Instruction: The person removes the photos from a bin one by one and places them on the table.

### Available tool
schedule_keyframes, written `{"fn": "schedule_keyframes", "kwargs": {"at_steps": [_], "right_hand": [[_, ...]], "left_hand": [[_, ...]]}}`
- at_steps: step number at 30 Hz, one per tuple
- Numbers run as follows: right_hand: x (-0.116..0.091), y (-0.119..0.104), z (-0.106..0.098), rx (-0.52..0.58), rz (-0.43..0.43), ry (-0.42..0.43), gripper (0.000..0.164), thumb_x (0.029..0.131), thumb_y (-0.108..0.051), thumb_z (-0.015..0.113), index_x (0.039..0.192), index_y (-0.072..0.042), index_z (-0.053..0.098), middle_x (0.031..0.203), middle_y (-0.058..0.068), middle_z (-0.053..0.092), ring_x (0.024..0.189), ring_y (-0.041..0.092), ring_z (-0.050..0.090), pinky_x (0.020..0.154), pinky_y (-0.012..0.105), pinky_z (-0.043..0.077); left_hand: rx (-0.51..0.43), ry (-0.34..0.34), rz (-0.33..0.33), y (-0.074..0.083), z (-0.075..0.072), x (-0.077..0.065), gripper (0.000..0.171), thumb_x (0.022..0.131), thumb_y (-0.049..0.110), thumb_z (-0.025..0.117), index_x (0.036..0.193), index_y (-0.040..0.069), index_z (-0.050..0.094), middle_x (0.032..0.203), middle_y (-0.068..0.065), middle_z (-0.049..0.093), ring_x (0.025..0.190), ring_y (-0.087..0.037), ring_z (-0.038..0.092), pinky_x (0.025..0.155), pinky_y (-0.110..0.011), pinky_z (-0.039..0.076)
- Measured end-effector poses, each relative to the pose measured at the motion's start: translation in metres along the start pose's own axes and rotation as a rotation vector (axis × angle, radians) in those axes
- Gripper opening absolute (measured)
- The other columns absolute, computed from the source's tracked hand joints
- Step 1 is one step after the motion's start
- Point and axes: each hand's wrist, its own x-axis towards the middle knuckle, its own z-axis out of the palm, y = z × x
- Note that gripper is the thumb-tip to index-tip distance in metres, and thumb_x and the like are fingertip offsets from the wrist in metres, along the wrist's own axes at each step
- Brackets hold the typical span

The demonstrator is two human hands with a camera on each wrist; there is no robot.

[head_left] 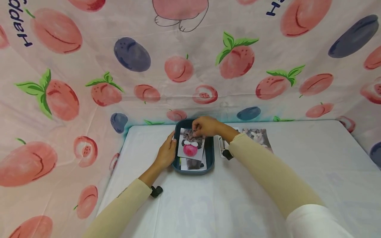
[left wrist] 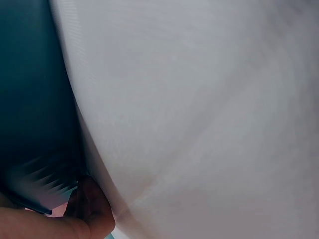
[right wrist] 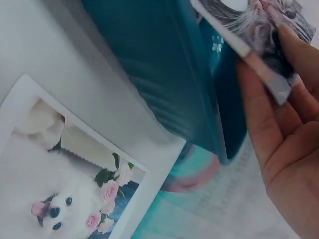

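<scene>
A dark blue-green tray with rounded corners lies near the back edge of the white table. My left hand grips its left side, the thumb up at the rim; the left wrist view shows the fingers curled against the tray's outer wall. Over the tray, my right hand pinches a photo card of a tabby cat with a pink ball. The thumb lies on the picture side and the other fingers behind the card. Beneath it, another photo card shows its lower part inside the tray.
Right of the tray lies a photo card of a white dog with pink roses, partly hidden by my right wrist in the head view. Beside it is a kitten photo. A fruit-printed cloth hangs right behind the table.
</scene>
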Motion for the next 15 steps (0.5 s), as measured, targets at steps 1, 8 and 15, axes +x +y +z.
{"fn": "schedule_keyframes", "kwargs": {"at_steps": [1,8,15], "right_hand": [[-0.002,0.001,-0.002,0.03,-0.005,0.011,0.016,0.096,-0.02,0.073,0.106,-0.008,0.069,0.085,0.005,0.07,0.065,0.017,0.064,0.064,0.028,0.056],[-0.026,0.003,-0.021,0.174,0.004,0.107,0.034,0.098,-0.023,0.07,0.13,-0.013,0.065,0.103,0.01,0.074,0.062,0.021,0.067,0.065,0.035,0.062],[-0.066,0.011,-0.036,0.221,0.062,0.157,0.041,0.096,-0.028,0.073,0.136,-0.022,0.065,0.116,0.01,0.069,0.07,0.025,0.067,0.062,0.036,0.061]], "left_hand": [[0.003,-0.003,-0.001,0.0,0.0,0.0,0.052,0.112,0.031,0.034,0.163,0.023,0.028,0.162,-0.015,0.041,0.151,-0.034,0.036,0.124,-0.054,0.028],[0.015,0.002,0.005,0.004,-0.002,0.0,0.051,0.112,0.029,0.036,0.162,0.019,0.029,0.162,-0.017,0.04,0.151,-0.035,0.036,0.124,-0.053,0.027],[0.02,-0.009,-0.013,0.003,-0.001,-0.001,0.051,0.113,0.029,0.034,0.163,0.022,0.028,0.164,-0.013,0.036,0.153,-0.033,0.033,0.125,-0.053,0.026]]}}
